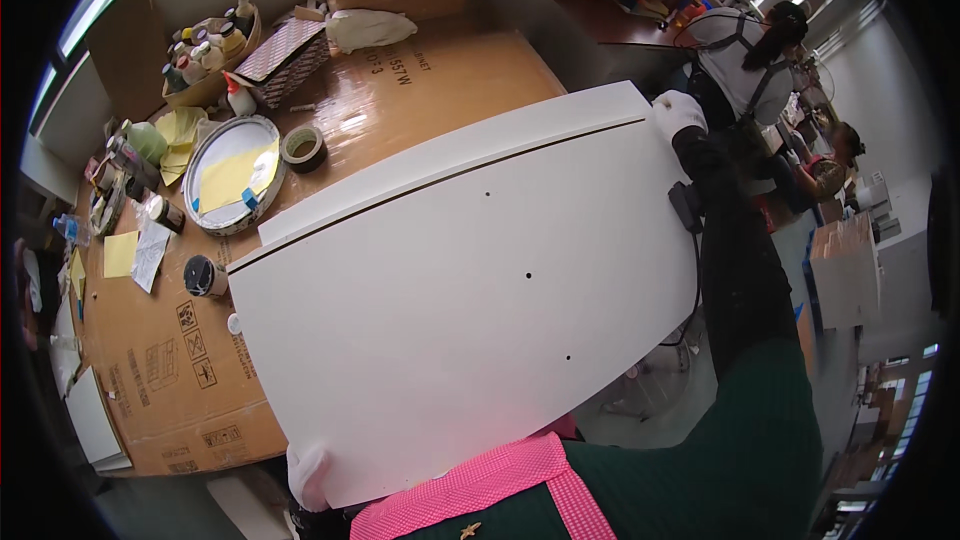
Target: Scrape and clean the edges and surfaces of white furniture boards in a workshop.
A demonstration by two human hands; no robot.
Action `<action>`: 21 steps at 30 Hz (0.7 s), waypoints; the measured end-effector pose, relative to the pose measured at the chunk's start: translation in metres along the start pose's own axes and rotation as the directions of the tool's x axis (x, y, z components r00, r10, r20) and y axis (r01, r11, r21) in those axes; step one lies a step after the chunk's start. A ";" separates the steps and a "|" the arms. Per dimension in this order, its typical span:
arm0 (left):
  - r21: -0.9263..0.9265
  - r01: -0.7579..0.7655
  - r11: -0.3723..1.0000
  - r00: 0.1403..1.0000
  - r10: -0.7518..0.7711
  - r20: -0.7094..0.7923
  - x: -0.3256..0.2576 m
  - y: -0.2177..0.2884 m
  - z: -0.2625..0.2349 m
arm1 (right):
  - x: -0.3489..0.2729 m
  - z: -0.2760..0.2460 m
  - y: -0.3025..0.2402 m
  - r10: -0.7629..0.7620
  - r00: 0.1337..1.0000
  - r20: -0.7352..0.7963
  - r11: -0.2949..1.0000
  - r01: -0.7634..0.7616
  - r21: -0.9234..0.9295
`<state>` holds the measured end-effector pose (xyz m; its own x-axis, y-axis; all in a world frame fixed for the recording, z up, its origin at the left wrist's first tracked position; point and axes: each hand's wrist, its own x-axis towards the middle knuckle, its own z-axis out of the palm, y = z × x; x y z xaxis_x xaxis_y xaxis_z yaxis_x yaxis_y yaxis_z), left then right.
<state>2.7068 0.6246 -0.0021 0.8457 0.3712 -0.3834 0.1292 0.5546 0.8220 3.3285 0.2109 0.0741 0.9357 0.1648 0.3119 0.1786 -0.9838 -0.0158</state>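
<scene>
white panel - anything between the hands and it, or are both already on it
Nothing visible stands between. The left hand in a white glove grips the white panel at its near lower corner, and the right hand holds its far upper corner, above the cardboard-covered table.

My right arm stretches far out and up on the right side, sleeve dark, elbow nearly straight. My right hand (678,112) sits at the far right, gloved in white, fingers curled over in a grip. My left hand (308,475) is down near my body at the lower left, also white-gloved, fingers wrapped in a hold; its forearm is hidden from me. Hands well apart, both clamped.
</scene>
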 end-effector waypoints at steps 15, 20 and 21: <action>-0.157 0.116 0.981 0.992 -0.107 0.067 0.000 0.009 0.003 | -0.090 0.019 -0.196 -0.008 0.954 0.300 0.092 -0.298 0.950; -0.144 0.116 0.983 0.992 -0.105 0.076 -0.002 0.015 0.005 | -0.173 0.002 -0.349 -0.340 0.931 -0.130 0.503 0.297 0.812; -0.150 0.121 0.981 0.990 -0.110 0.084 -0.002 0.015 0.005 | -0.191 -0.013 -0.381 -0.389 0.905 -0.172 0.481 0.358 0.800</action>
<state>2.7099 0.6281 0.0128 0.8670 0.2443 -0.4344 0.1519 0.7006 0.6972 3.0774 0.5533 0.0327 0.7252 0.5197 0.4517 0.6647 -0.3572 -0.6561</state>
